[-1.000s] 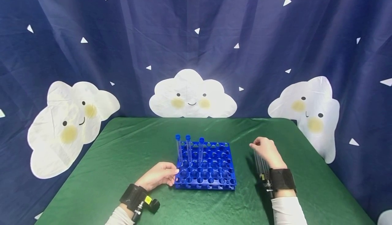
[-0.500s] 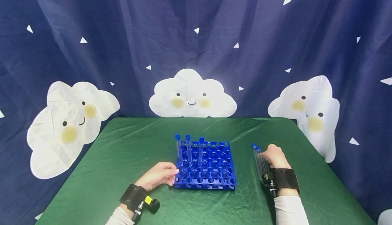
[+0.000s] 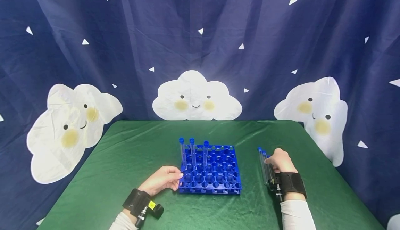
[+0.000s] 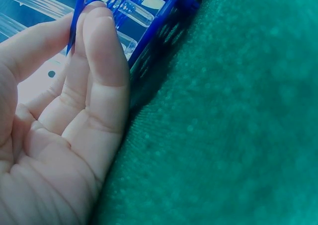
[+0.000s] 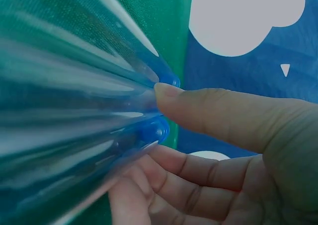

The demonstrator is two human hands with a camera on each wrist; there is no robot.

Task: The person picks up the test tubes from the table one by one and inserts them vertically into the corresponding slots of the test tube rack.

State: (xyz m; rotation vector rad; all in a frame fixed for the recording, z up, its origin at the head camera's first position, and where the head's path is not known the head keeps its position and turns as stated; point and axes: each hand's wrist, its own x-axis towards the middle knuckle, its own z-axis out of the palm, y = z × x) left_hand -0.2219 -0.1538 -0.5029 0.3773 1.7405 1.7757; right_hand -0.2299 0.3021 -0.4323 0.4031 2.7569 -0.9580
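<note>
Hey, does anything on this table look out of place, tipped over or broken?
Nothing looks broken or spilled. Three capped tubes stand upright in the blue rack, steadied by the left hand. A few loose tubes lie flat on the green cloth at the right hand.

We're looking at a staged recording set rather than a real lab: a table under a green cloth (image 3: 131,153) stands before a dark blue curtain (image 3: 200,32) printed with smiling white clouds (image 3: 196,97) and small triangles. A blue test-tube rack (image 3: 210,174) holding capped tubes (image 3: 192,153) gives us the lab flavour, and both wrists wear strapped-on cameras (image 3: 142,204).
</note>
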